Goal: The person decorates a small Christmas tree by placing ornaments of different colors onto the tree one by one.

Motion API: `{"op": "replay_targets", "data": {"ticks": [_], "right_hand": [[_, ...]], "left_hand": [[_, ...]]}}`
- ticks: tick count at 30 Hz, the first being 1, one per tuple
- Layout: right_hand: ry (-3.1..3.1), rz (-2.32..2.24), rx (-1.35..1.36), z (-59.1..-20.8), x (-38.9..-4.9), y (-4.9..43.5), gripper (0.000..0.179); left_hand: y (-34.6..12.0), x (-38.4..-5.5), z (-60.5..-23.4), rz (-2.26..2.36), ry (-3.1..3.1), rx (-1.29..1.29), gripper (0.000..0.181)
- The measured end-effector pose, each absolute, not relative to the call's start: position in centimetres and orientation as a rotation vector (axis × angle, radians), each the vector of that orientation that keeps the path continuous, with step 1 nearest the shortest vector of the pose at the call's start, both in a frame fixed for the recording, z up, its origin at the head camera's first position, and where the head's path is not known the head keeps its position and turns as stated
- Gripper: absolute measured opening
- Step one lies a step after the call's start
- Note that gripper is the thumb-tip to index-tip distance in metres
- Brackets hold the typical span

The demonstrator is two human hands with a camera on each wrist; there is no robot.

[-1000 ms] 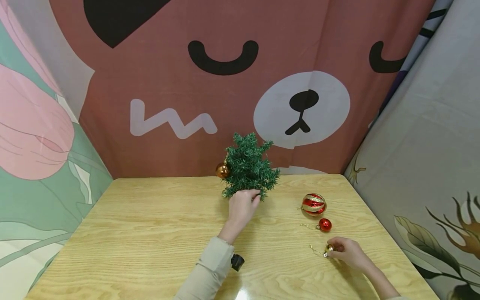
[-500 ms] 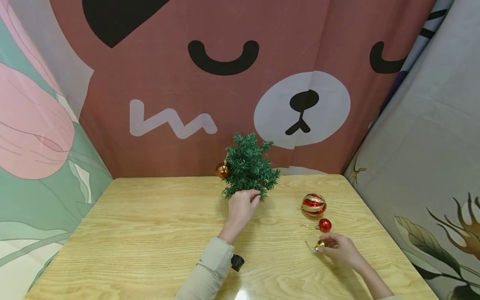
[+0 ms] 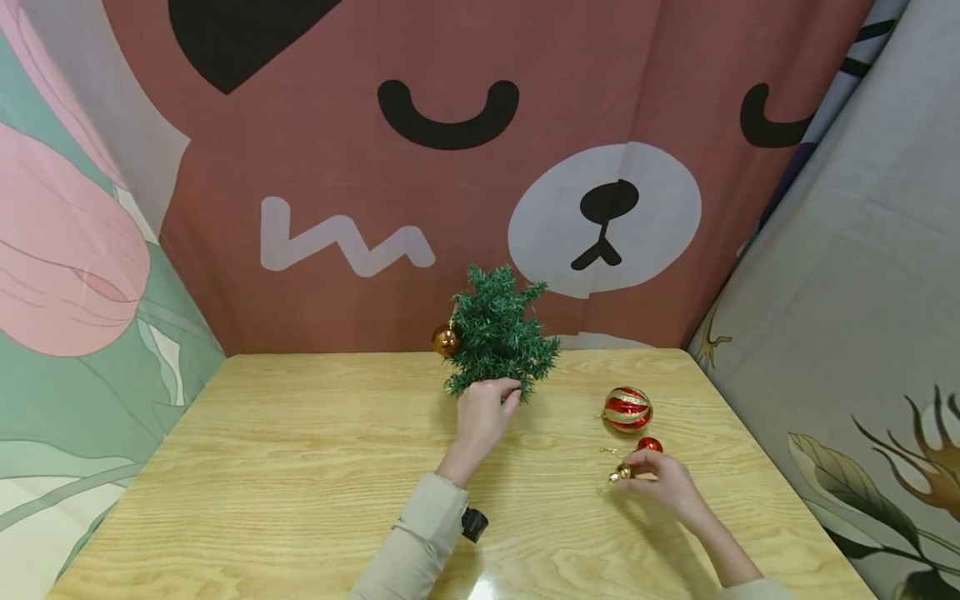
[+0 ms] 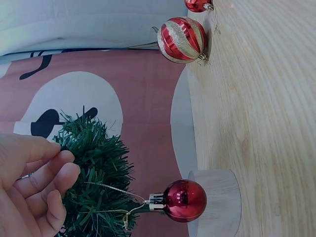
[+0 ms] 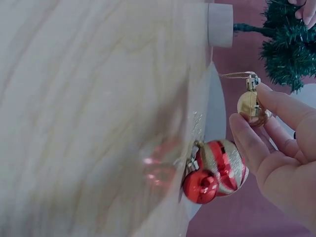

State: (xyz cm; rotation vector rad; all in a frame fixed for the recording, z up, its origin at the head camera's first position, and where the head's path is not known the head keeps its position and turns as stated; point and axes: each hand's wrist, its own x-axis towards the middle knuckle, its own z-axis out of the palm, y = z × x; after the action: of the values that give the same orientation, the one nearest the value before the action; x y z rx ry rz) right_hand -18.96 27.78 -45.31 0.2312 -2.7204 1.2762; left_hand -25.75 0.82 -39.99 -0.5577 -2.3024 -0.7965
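A small green artificial Christmas tree (image 3: 501, 329) stands at the back middle of the table. My left hand (image 3: 482, 419) holds a branch at its front between thumb and curled fingers. A copper bauble (image 3: 445, 341) hangs on the tree's left side. In the left wrist view, a shiny red bauble (image 4: 185, 200) hangs by a gold string low on the tree, before its pale round base (image 4: 222, 202). Over the table at right, my right hand (image 3: 666, 485) pinches a small gold bauble (image 5: 245, 104) between thumb and fingers; its string loop (image 5: 234, 75) trails free.
A red-and-gold striped bauble (image 3: 628, 409) lies right of the tree. Just in front of it, a small red bauble (image 3: 649, 444) is partly covered by the right hand. Printed curtains (image 3: 337, 308) rise behind the wooden table (image 3: 300, 467) and at both sides.
My right hand has lifted the gold bauble off the table and carried it left and away from me, towards the tree. The left hand has stayed in place.
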Motion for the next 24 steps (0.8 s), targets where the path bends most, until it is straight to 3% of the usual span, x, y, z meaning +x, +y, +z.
{"op": "replay_targets", "data": {"ticks": [15, 24], "right_hand": [[-2.5, 1.404, 0.452, -44.2, -19.7, 25.7, 0.031], [-2.494, 1.437, 0.407, -43.6, -20.2, 24.5, 0.028]], "left_hand": [[0.8, -25.7, -39.9, -0.804, -2.319, -0.555, 0.011], [0.8, -25.8, -39.9, -0.793, -2.314, -0.555, 0.01]]}}
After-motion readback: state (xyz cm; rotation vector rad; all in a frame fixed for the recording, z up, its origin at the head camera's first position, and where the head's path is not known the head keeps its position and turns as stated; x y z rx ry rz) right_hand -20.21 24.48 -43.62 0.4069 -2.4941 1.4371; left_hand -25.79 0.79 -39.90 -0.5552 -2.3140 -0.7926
